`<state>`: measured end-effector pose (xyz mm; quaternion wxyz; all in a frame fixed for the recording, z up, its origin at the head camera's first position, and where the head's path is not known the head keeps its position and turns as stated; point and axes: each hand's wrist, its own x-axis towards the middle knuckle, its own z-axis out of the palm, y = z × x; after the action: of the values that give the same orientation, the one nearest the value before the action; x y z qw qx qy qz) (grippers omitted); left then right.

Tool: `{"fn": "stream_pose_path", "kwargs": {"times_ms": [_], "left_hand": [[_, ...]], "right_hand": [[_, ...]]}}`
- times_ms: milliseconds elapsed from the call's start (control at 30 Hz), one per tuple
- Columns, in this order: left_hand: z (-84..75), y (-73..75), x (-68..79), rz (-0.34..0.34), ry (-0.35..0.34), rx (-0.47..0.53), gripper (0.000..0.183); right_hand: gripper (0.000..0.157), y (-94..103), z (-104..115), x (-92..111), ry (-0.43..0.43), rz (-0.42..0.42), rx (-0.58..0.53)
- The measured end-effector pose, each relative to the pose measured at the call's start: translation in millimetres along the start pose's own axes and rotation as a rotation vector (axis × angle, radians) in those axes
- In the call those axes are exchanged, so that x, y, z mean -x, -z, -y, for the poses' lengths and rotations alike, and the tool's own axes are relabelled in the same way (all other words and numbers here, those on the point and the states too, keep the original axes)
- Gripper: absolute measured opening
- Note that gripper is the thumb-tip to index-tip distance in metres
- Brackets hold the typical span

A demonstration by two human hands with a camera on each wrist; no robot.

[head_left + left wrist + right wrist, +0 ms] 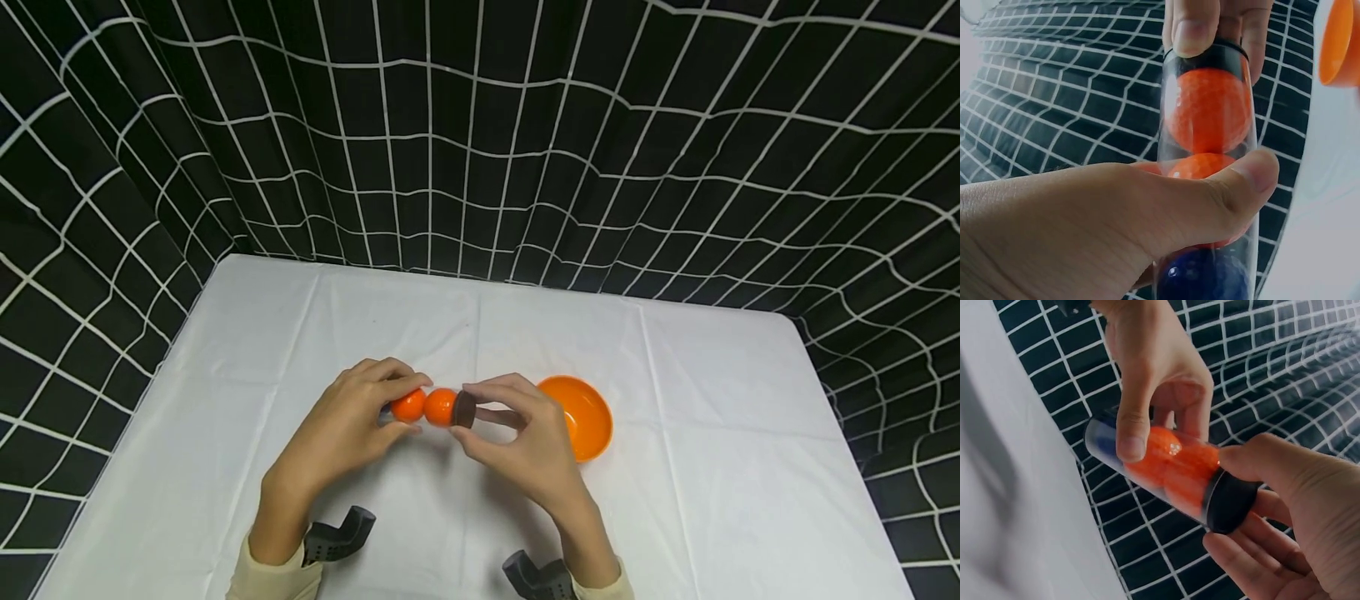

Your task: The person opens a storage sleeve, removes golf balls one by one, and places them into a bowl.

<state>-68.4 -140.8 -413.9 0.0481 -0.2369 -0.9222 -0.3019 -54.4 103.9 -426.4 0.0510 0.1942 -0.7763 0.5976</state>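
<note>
A clear plastic tube (1105, 439) lies crosswise between both hands, above the white table in the head view. Inside it are an orange golf ball (1210, 112) near the capped end, another orange golf ball (1200, 164) and a dark blue ball (1204, 278). My left hand (348, 417) grips the tube around its middle, the thumb across the second orange ball. With thumb and fingertips, my right hand (532, 433) pinches the black cap (1235, 503) at the tube's right end. The cap sits on the tube.
Just beyond the right hand stands an orange bowl (588, 417), partly hidden by that hand. A white cloth (735, 450) covers the table. Black curtains with a white grid (495, 142) surround its back and sides.
</note>
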Motion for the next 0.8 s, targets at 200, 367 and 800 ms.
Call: {"fn": "stream_pose_path", "kwargs": {"times_ms": [200,367,800], "left_hand": [[-3.0,4.7,2.3,-0.011,0.0,0.001,0.051],[-1.8,5.5,1.7,0.003,0.0,0.013,0.049],[-5.5,5.1,4.2,0.063,0.01,0.035,0.048]], "right_hand": [[0.04,-0.4,8,2,0.018,0.017,0.045],[0.043,1.3,10,2,0.002,0.04,0.045],[0.041,1.5,13,2,-0.113,0.001,0.036]]}}
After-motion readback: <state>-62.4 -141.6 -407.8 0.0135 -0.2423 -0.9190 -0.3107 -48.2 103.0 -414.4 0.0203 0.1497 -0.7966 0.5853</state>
